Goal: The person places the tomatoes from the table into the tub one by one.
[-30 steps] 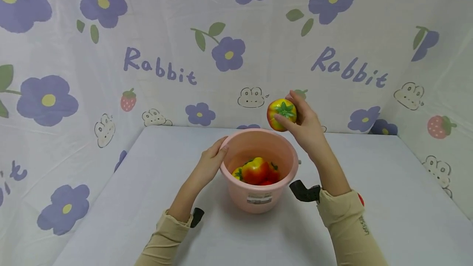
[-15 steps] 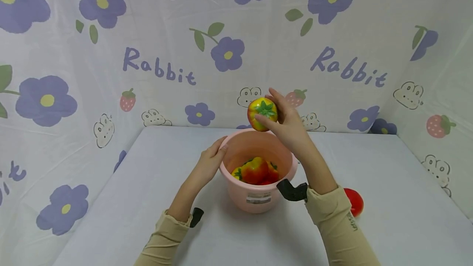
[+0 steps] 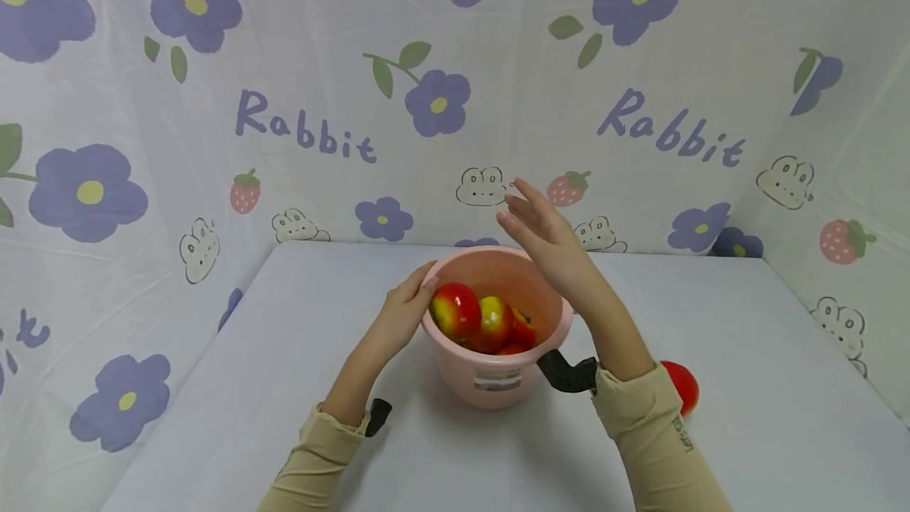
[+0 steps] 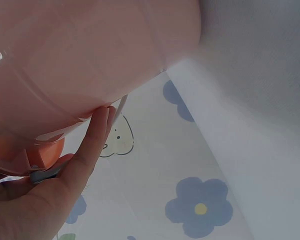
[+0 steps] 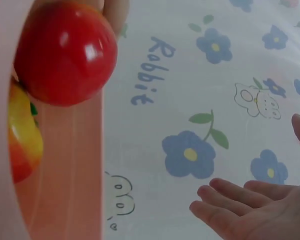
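A pink bucket [image 3: 472, 374] stands mid-table with several red-and-yellow toy tomatoes in it. The topmost tomato [image 3: 456, 311] lies against the near-left wall, also seen in the right wrist view as a red ball [image 5: 65, 52] beside the bucket wall [image 5: 65, 195]. My left hand [image 3: 419, 295] holds the bucket's left rim, thumb at the lip and fingers [image 4: 92, 142] along the outer wall [image 4: 90, 50]. My right hand [image 3: 529, 220] hovers above the bucket's far rim, fingers [image 5: 240, 207] straight and spread, holding nothing.
One red tomato [image 3: 682, 385] lies on the white tabletop [image 3: 746, 338] to the right, partly behind my right sleeve. Flower-printed cloth walls [image 3: 320, 101] close in the table at the back and both sides.
My right hand carried a tomato leftwards over the bucket and let it go. The tomato now lies in the bucket and the hand has opened. The left hand has not moved.
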{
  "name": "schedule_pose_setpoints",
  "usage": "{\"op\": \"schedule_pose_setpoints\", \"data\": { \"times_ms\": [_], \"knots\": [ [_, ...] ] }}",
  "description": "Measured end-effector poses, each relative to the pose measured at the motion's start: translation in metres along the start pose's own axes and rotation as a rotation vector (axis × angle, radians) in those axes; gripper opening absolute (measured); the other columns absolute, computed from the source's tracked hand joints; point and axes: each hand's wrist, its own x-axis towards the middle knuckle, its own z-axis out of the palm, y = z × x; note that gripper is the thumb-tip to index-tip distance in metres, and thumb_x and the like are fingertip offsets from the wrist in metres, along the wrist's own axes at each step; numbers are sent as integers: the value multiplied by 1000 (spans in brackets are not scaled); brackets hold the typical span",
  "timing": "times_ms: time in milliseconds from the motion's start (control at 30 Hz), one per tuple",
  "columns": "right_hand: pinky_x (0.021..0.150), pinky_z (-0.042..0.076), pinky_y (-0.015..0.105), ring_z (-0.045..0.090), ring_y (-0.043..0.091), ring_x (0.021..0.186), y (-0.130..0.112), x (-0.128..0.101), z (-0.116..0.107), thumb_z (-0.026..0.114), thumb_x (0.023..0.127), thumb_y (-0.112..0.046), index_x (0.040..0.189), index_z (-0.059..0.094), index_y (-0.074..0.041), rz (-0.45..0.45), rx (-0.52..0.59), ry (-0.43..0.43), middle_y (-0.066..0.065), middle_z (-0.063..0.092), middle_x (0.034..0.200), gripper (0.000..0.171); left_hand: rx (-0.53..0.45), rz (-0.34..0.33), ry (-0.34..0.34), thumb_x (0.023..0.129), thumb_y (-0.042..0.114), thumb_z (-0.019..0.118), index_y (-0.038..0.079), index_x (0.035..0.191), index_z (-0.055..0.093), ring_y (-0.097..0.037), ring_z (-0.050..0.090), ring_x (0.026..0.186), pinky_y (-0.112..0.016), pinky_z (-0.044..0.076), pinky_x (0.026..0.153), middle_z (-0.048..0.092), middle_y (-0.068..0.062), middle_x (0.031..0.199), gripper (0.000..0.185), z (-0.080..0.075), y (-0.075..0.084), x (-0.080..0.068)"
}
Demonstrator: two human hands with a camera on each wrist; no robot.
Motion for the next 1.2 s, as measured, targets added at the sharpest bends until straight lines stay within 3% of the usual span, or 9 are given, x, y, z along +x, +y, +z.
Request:
{"op": "schedule_pose_setpoints", "data": {
  "times_ms": [167,467,1200],
  "knots": [
    [116,31,57,33,29,147,7,-1,-4,49,101,-36,157,17,-23,21,-7,10,8,31,160,67,-5,-8,-1,103,41,40,19,152,34,-32,37,145,-53,46,104,39,-6,156,55,2,1,-1],
    [120,25,55,32,28,148,18,-4,-14,49,100,-40,157,17,-22,50,13,36,8,33,159,68,0,-8,0,102,42,40,20,152,34,-32,36,145,-53,46,104,40,-6,156,55,2,1,0],
    [117,27,61,30,33,148,45,-21,-30,47,100,-45,158,13,-22,92,-6,103,11,29,161,71,-15,-18,-2,102,40,41,19,153,32,-32,37,145,-52,47,103,38,-6,157,56,4,1,-3]
  ]
}}
